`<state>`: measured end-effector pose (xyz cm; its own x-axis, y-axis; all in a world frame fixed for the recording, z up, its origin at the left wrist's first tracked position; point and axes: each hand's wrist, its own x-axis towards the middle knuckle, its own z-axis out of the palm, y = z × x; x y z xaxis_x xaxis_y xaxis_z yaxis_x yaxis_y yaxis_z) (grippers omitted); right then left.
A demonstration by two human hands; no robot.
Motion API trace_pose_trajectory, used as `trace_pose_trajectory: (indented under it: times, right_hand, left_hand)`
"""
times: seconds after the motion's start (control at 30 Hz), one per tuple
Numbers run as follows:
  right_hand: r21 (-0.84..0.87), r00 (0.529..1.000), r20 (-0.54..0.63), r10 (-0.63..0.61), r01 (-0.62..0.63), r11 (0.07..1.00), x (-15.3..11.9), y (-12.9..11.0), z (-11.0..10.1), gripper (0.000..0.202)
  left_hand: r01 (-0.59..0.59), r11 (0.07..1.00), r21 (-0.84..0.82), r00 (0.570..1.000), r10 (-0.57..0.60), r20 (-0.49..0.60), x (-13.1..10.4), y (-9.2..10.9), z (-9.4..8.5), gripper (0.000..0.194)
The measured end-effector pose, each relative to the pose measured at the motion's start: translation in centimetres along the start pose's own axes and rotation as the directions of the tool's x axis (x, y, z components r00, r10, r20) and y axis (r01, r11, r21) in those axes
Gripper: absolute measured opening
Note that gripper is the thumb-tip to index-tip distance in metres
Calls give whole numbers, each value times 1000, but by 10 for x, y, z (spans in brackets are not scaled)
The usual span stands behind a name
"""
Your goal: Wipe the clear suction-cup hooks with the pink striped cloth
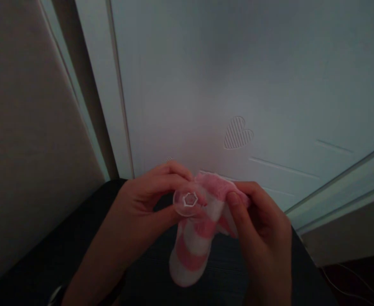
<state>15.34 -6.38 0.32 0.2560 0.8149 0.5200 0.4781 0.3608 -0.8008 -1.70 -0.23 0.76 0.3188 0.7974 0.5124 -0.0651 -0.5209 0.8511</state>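
My left hand is closed, its thumb and fingers pinching a small clear, round plastic piece with a white hexagon outline at its centre. Right beside that piece hangs a pink and white striped sock, its rounded end downward. Thumb and fingers of my right hand grip the sock's pink upper part. The plastic piece covers part of the sock, and I cannot tell whether the two are joined.
Below the hands is a dark surface. A white panel with a carved heart stands in front, and a beige wall rises at the left. Thin pale cords lie at the lower right.
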Motion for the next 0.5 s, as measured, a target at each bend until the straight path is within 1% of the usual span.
trace_pose_trajectory:
  times: [0.07,0.1,0.23,0.33,0.43,0.5]
  right_hand:
    - [17,999,-47,-25,26,1000,0,0,-1,12]
    - [28,997,-73,-33,35,999,0,0,-1,11]
    - [70,990,-140,-32,42,997,0,2,0,9]
    - [70,995,-91,-49,55,996,-1,3,0,9]
    - [74,995,29,-97,94,993,-1,2,-2,12]
    - [83,986,79,-144,137,987,1,1,-3,16]
  left_hand:
    - [-10,999,35,1000,10,-2,1,-1,2,16]
    - [-28,998,54,999,28,17,1,-2,2,16]
    - [-104,980,168,985,78,157,4,-8,4,15]
    - [-174,946,273,978,133,163,5,-11,6,13]
    - [-266,894,362,963,226,149,7,-13,8,7]
    - [-308,855,418,951,258,173,7,-14,9,9]
